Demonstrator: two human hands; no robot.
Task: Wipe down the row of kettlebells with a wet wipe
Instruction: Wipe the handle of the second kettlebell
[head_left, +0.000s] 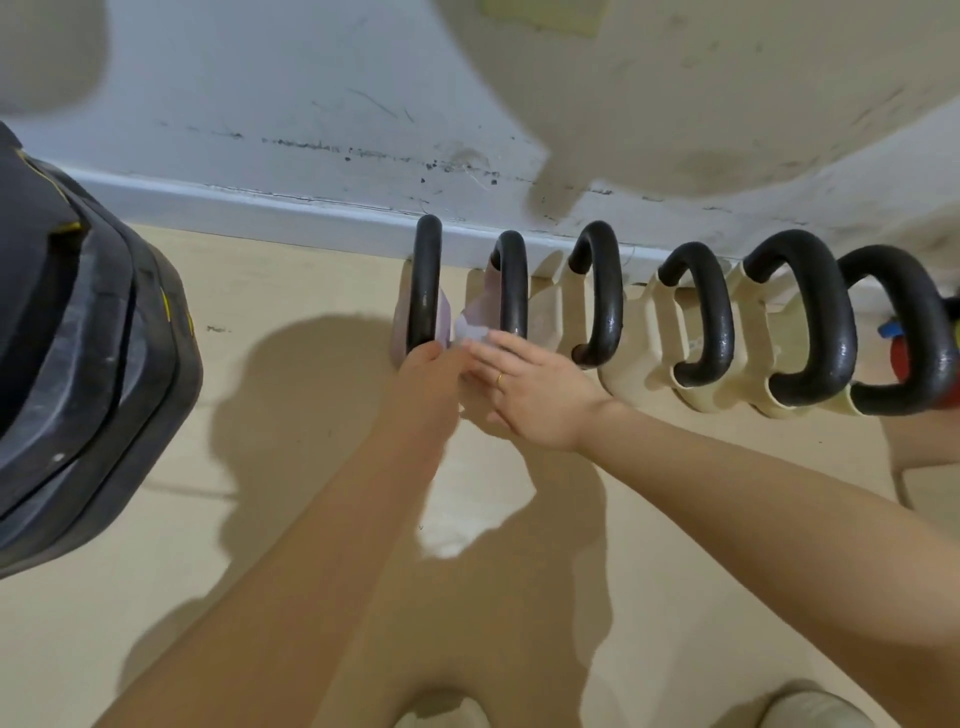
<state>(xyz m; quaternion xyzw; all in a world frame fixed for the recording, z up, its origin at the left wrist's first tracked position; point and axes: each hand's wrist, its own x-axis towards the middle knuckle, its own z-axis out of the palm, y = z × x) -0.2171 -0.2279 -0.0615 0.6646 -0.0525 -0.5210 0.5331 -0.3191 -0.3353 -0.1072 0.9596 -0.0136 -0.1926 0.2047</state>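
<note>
Several kettlebells with black handles stand in a row on the floor along the wall. The two leftmost have pale purple bodies (400, 332), the others are cream (631, 364). My left hand (428, 376) rests at the near base of the leftmost black handle (425, 283). My right hand (524, 395) reaches between the first and second kettlebell, its fingertips pinching a crumpled white wet wipe (470, 332) against the second purple body. The second handle (511, 283) rises just behind the wipe. A ring shows on one right finger.
A stack of black weight plates (78, 353) fills the left edge. The white skirting board (291, 213) and scuffed wall run behind the row. A red and blue object (901, 353) sits at the far right. My shoes (810, 709) show at the bottom.
</note>
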